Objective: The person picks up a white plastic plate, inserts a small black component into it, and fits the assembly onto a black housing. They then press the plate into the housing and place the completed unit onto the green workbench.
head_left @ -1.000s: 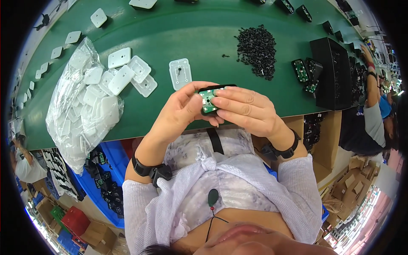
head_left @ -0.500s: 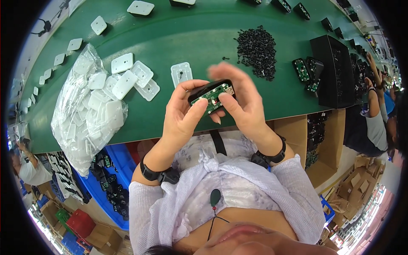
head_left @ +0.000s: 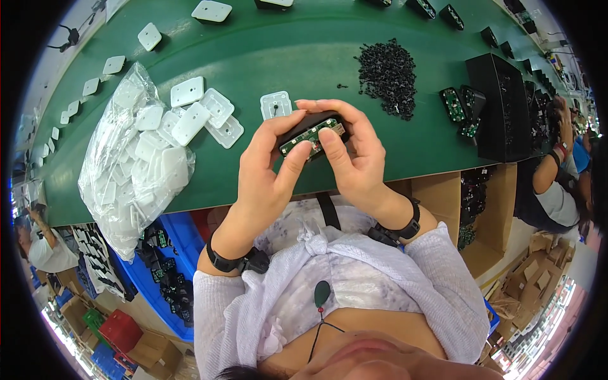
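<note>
Between my two hands is a black plastic housing with a green circuit board (head_left: 310,137) set in its open side. My left hand (head_left: 269,155) grips its left end, thumb on the board's edge. My right hand (head_left: 356,149) wraps round the right end, its thumb pressing on the board and its fingers over the far side. Just beyond my left fingers lies a white plastic cover (head_left: 275,104) with a small black piece on it. Farther right is a heap of small black parts (head_left: 387,79), with one loose piece (head_left: 342,85) beside it.
A clear bag of white covers (head_left: 136,164) lies at the left, more loose covers (head_left: 190,123) next to it. At the right stand a black bin (head_left: 497,111) and board-filled housings (head_left: 453,104). Below the table edge are a blue crate (head_left: 183,237) and a cardboard box (head_left: 437,196). People sit at both sides.
My right fingers have come in from a raised, spread pose and closed over the housing's far side. The housing has tipped slightly, and my left hand still holds it.
</note>
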A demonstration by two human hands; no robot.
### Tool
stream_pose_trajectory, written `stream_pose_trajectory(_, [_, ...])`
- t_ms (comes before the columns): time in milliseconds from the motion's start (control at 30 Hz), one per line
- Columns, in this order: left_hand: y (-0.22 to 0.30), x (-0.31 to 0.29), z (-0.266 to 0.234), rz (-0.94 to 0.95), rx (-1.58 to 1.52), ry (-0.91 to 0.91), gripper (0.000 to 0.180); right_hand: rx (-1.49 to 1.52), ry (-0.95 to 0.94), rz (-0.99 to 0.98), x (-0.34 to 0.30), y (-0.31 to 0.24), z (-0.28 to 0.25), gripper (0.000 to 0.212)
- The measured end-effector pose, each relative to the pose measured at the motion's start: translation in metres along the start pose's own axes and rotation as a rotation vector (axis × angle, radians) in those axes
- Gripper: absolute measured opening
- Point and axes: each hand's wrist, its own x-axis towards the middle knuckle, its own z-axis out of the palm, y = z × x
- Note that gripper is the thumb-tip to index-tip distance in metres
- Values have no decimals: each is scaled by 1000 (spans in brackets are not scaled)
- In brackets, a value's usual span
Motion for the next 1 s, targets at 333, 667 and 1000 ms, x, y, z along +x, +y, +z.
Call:
stream_pose_trajectory(333, [-14, -1, 6, -29, -187, 125, 28, 90, 17, 52, 5, 6, 10, 33])
stream_pose_trajectory(667, [0, 6, -17, -121, 30, -79, 35, -179, -103, -78, 14, -3, -2, 31])
stream_pose_trajectory(1000, [-10, -3, 2, -182, -438, 128, 32, -128, -141, 31, 9, 7, 9, 50])
